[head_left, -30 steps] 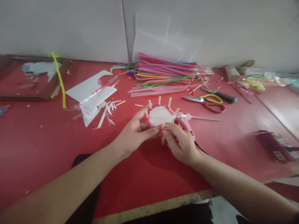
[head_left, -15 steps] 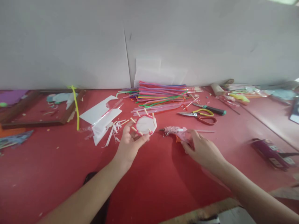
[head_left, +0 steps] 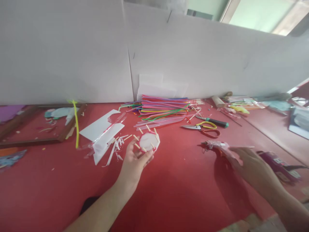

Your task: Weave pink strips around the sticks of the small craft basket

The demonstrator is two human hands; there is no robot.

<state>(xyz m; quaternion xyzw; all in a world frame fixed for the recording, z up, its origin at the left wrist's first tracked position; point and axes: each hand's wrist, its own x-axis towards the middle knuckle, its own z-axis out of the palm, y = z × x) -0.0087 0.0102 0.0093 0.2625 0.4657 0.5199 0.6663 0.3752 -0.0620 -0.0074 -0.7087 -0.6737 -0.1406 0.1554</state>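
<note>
Between the fingers and thumb of my left hand [head_left: 135,158] is a small white paper disc [head_left: 147,141], edged with a pink-red pipe cleaner, with several short pale sticks standing up around its rim. My right hand [head_left: 253,164] is closed around the handle of a pink hot glue gun [head_left: 219,145]. Its nozzle points left, and a clear glue stick juts out at the back. Past the glue gun lie scissors [head_left: 205,127] with one yellow and one red handle, beside a dark-green-handled cutter [head_left: 216,122].
A pile of coloured pipe cleaners [head_left: 164,108] lies against the grey partition [head_left: 72,58]. Cut white paper [head_left: 101,129] and scraps [head_left: 117,145] are left of centre. A brown wooden frame [head_left: 31,141] stands far left, a purple box-like device [head_left: 280,166] at right.
My right hand has carried the glue gun to the right, away from the disc. My left hand still holds the disc. The view has tilted up a little.
</note>
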